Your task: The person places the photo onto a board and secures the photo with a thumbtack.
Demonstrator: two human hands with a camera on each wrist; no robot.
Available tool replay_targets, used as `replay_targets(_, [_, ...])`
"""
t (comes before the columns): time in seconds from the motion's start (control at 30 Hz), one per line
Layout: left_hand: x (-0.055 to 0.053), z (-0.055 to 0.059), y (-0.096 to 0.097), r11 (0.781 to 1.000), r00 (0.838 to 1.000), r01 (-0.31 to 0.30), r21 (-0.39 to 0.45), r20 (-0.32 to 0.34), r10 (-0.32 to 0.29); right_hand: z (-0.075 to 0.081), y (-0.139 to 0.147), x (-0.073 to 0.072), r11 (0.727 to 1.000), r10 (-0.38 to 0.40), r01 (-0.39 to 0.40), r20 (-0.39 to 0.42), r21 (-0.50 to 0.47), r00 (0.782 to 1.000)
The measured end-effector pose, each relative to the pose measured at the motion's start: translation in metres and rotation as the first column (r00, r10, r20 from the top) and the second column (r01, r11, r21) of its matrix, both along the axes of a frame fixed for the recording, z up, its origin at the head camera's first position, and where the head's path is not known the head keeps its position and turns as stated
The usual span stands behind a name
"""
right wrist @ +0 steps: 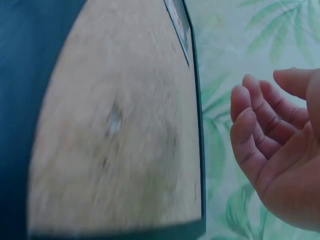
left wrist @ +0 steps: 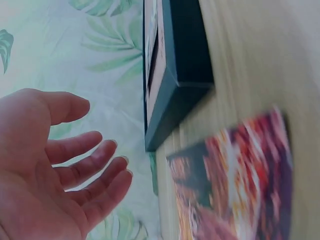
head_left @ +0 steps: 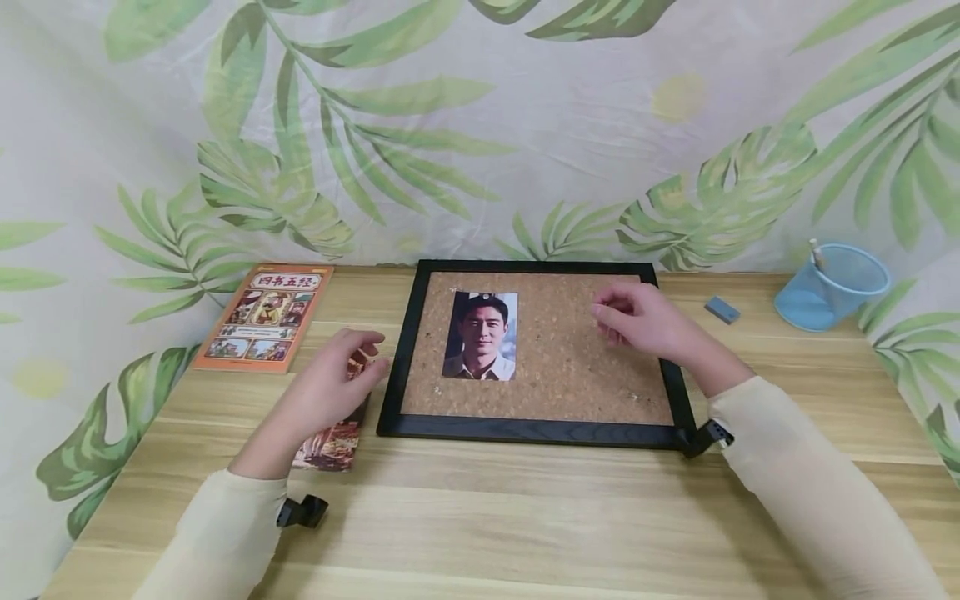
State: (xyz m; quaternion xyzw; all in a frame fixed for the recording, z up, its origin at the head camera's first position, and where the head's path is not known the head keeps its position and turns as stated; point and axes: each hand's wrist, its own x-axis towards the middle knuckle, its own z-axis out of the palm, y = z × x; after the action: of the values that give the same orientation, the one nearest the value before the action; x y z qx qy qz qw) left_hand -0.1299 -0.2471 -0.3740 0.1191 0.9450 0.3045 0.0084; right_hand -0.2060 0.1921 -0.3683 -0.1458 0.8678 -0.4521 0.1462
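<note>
Head view: right hand (head_left: pixel 637 320), fingers loosely bent, thumb apart, over the right half of the corkboard (head_left: pixel 555 367); portrait photo (head_left: pixel 480 337) on its left half. Left hand (head_left: pixel 330 383), fingers relaxed, above another photo (head_left: pixel 330 450) on the table (head_left: pixel 525 517); farther out, a book (head_left: pixel 262 318), blue block (head_left: pixel 722 310) and blue cup (head_left: pixel 831 287)

A pale backdrop (head_left: pixel 570 158), probably fabric, printed with green leaves (head_left: pixel 153 25), hangs behind a wood-grain table (head_left: pixel 480 525).

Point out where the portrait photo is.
In the head view, the portrait photo is on the left half of the corkboard, to the right of the left hand.
</note>
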Motion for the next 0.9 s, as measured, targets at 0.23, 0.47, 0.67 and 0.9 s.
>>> replay_targets(0.23, [0.012,-0.002,-0.024,0.991,0.998,-0.052,-0.12,0.041,0.058,-0.003,0.038,0.021,0.998,-0.04,0.041,-0.025,0.04,0.999])
replay_targets(0.47, [0.021,-0.007,-0.047,0.972,0.984,-0.102,-0.211,0.125,0.13,-0.012,0.071,0.042,0.992,-0.109,0.111,-0.05,0.058,0.993])
replay_targets(0.67, [0.025,-0.015,-0.06,0.945,0.975,-0.128,-0.3,0.136,0.176,-0.025,0.096,0.055,0.985,-0.129,0.137,-0.077,0.108,0.989])
replay_targets(0.9, [0.026,-0.025,-0.064,0.936,0.971,-0.123,-0.329,0.153,0.181,-0.039,0.116,0.067,0.973,-0.13,0.138,-0.055,0.184,0.99])
